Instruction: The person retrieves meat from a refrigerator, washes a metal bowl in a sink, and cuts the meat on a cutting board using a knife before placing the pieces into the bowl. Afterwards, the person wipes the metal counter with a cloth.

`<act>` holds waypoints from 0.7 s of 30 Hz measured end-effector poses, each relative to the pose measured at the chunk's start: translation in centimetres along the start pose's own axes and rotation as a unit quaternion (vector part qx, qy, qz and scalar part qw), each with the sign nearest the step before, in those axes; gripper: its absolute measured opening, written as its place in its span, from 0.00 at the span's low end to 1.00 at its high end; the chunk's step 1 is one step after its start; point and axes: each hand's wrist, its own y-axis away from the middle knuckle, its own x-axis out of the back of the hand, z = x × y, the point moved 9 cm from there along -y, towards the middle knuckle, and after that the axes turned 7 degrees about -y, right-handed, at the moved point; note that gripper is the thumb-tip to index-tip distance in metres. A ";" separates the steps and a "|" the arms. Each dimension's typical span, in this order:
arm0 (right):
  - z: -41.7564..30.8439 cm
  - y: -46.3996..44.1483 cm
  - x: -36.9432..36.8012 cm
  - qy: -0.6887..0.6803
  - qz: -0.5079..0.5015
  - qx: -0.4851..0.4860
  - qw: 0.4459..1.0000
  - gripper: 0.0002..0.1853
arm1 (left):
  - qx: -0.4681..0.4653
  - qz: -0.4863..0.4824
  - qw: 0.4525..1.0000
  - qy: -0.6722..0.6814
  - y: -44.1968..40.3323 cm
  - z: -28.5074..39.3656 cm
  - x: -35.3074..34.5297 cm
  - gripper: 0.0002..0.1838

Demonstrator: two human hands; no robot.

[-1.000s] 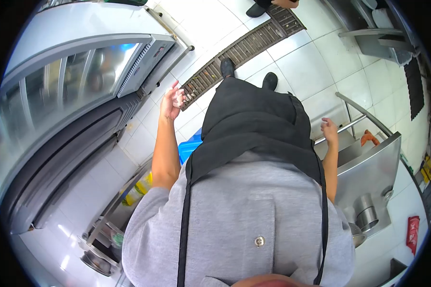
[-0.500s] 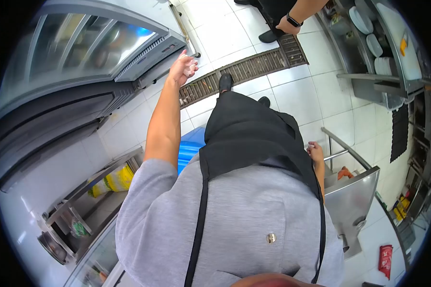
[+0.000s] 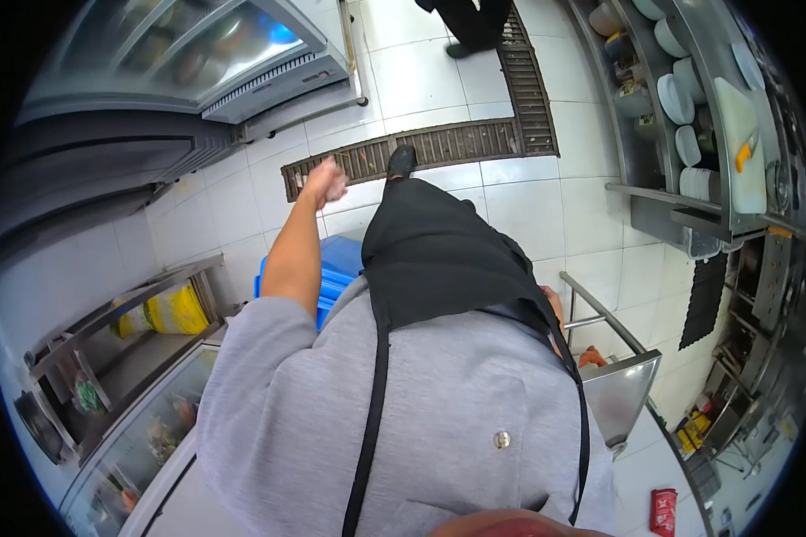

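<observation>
My left hand (image 3: 327, 183) is stretched forward over the floor grate, its fingers loosely curled and smeared by motion. I make out nothing held in it, but its palm is not clear. Low at my right side, my right hand (image 3: 553, 302) shows only in part beside the black apron (image 3: 452, 259). Its fingers are mostly hidden, close to a metal tube frame (image 3: 604, 313). Under my left forearm is a blue plastic bin (image 3: 331, 273).
A dark floor grate (image 3: 439, 143) crosses the white tiles. A glass-fronted fridge (image 3: 251, 54) stands at upper left. A metal rack (image 3: 636, 192) with bowls and a white cutting board (image 3: 743, 116) lines the right. Another person's black shoe (image 3: 461, 51) shows at the top.
My left hand has come down and slightly left, away from the fridge's corner. My right hand is more hidden behind the apron. The other person's arm has left the view.
</observation>
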 end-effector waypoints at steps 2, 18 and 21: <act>-1.3 -0.8 0.1 0.051 -0.019 0.017 0.998 0.18 | 0.046 0.026 0.998 -0.041 0.9 -5.5 1.9 0.16; -24.3 -15.2 0.4 0.189 -0.072 0.067 0.977 0.18 | 0.203 0.056 0.977 0.024 5.9 -18.4 -1.3 0.31; -31.5 -17.1 1.7 0.189 -0.057 0.100 0.975 0.18 | 0.178 0.056 0.982 0.000 3.0 -11.5 -3.8 0.30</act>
